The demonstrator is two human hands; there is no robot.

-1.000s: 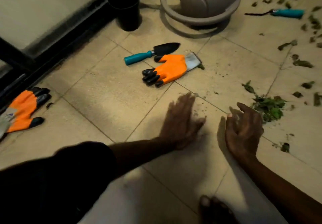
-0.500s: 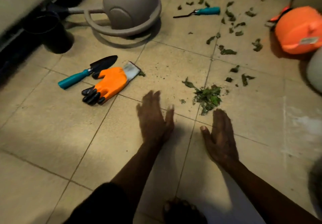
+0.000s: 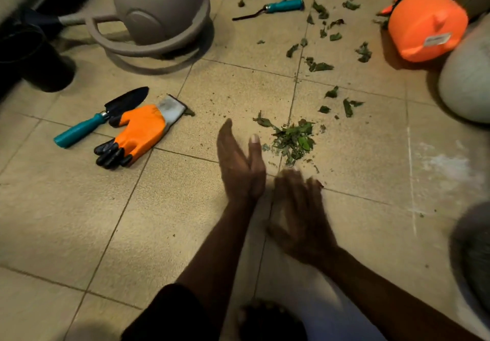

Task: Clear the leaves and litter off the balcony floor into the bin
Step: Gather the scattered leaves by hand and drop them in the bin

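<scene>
Both hands are bare and hold nothing. The left hand (image 3: 240, 166) stands on its edge on the tiled floor (image 3: 79, 221), fingers straight and together, thumb up, palm toward the leaf pile (image 3: 291, 140). The right hand (image 3: 301, 213) lies flatter and blurred just beside it, fingers spread and loose, its fingertips at the near edge of the pile.

That 1 small heap of green leaves sits just ahead of the 2 hands, across a tile joint. More loose leaves (image 3: 322, 66) lie scattered beyond it toward the far right, too many and too small to count.

To the left lie 1 orange glove (image 3: 138, 133) with black fingertips and 1 teal-handled trowel (image 3: 100, 117), touching each other. Farther off are 1 grey watering can (image 3: 159, 14), 1 black pot (image 3: 29, 59), 1 teal-handled weeder (image 3: 275, 9) among the leaves, and 1 orange container (image 3: 427, 24) at right. No bin can be identified.
</scene>
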